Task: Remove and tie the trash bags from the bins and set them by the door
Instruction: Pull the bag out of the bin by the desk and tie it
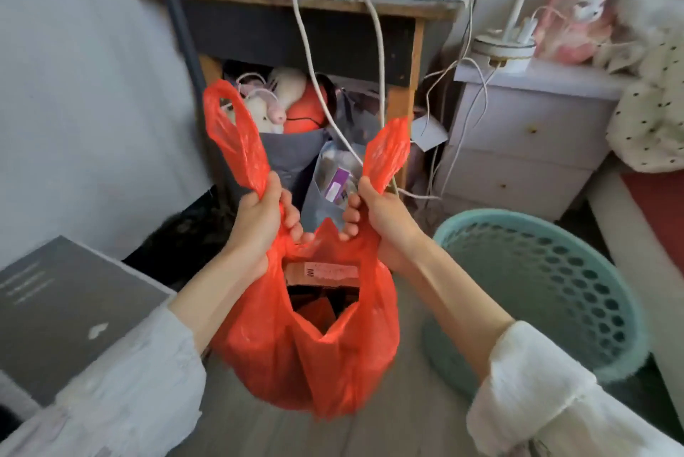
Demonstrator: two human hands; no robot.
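Note:
A red plastic trash bag (307, 356) hangs in the air in front of me, full, with its mouth open and a labelled carton showing inside. My left hand (261, 219) grips the bag's left handle, whose loop stands up above my fist. My right hand (377, 216) grips the right handle, which also sticks upward. The two handles are held apart, not knotted. The teal perforated bin (547, 293) stands on the floor to the right, with no bag in it.
A wooden desk (407, 12) with hanging white cables is straight ahead, with stuffed toys and bags stored beneath it. A white drawer unit (525, 145) stands at the right, a grey box (55, 308) at the lower left, and a bed edge at the far right.

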